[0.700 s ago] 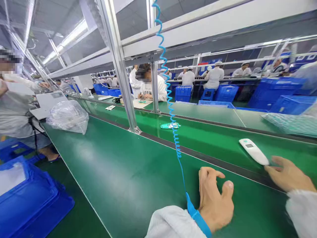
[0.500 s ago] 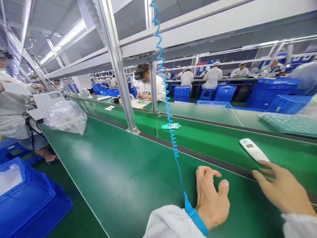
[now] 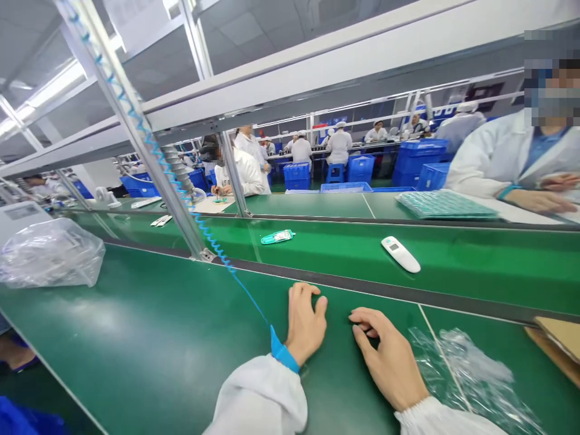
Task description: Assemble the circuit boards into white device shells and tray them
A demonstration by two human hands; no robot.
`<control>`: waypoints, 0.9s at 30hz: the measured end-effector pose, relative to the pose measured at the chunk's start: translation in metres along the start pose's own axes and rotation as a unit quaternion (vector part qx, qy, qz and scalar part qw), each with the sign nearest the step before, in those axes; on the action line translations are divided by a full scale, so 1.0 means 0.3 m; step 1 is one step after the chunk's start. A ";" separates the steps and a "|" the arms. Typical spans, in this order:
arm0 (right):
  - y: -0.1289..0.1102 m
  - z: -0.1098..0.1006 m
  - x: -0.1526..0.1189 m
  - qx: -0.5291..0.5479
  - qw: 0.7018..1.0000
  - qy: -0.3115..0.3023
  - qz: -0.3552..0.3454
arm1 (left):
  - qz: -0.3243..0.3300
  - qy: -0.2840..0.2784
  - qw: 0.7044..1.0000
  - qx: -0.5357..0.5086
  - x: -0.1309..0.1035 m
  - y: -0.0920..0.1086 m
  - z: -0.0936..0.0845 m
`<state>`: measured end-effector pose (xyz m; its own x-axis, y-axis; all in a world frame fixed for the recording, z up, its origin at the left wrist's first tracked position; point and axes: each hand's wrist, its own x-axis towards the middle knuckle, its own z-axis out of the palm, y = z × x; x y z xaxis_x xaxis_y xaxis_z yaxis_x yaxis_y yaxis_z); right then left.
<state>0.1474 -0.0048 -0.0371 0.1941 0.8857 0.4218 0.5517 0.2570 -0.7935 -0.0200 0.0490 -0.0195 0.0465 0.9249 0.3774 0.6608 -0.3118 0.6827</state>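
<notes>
Green matting covers the desk [image 3: 136, 338] where both hands, left hand [image 3: 304, 323] and right hand [image 3: 389, 359], rest flat, empty and slightly apart, while the white handheld device [image 3: 400, 254] beyond on the belt looks light, rigid, smooth, best gripped mid-body.

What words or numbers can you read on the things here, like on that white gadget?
None can be read.
White device on the green belt: its small screen and markings are too small to read.
Teal part farther along the belt: pale label, blurred.
Blue and red signs far back: too small and blurred.
</notes>
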 end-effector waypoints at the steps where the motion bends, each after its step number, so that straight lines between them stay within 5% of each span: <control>1: -0.004 0.001 0.000 0.008 1.000 0.002 0.003 | -0.001 0.005 0.998 0.066 0.046 -0.023 -0.010; 8: -0.025 0.017 -0.007 0.060 0.998 0.018 0.015 | -0.074 0.007 0.973 0.221 0.486 -0.188 -0.141; 12: -0.028 0.023 -0.007 0.065 0.998 0.017 0.021 | -0.107 -0.013 0.961 0.256 0.657 -0.235 -0.149; 20: -0.039 0.025 -0.011 0.057 0.998 0.013 0.038 | -0.147 -0.058 0.959 0.236 0.697 -0.222 0.026; 27: -0.038 0.015 -0.002 0.059 0.998 0.012 0.030 | -0.210 -0.105 0.965 0.117 0.670 -0.127 0.011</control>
<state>0.1374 -0.0065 -0.0302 0.2433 0.8920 0.3809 0.4402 0.2484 -0.8628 -0.0335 0.2476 0.0284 -0.1270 0.9905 -0.0536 0.8048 0.1345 0.5782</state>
